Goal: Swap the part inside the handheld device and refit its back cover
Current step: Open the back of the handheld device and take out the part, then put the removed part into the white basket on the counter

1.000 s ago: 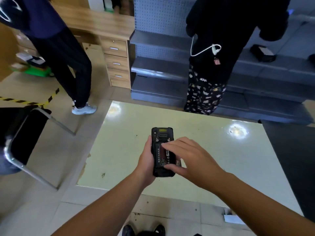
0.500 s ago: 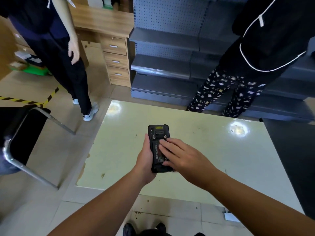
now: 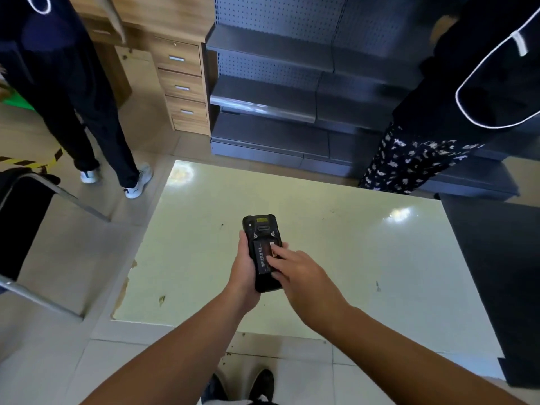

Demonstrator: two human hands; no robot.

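Observation:
A black handheld device point(image 3: 261, 232) is held back-side up over the pale green table point(image 3: 336, 244). Its back cover is off, and a dark battery point(image 3: 262, 255) with a printed label lies in the open bay. My left hand point(image 3: 244, 270) grips the device from the left side and below. My right hand point(image 3: 298, 273) rests on the battery with the fingertips pressing its right half; the fingers hide the lower right of the bay. No loose back cover is in view.
A person in dark trousers point(image 3: 96, 133) stands at the table's far left corner, and another in patterned trousers point(image 3: 409, 168) at the far right. Grey shelving point(image 3: 277, 92) and a wooden drawer unit point(image 3: 184, 86) stand behind. A black chair point(image 3: 23, 217) is at left.
My right fingers have slid from covering most of the battery to pressing its right side. The device has stayed in my left hand. Both bystanders have shifted.

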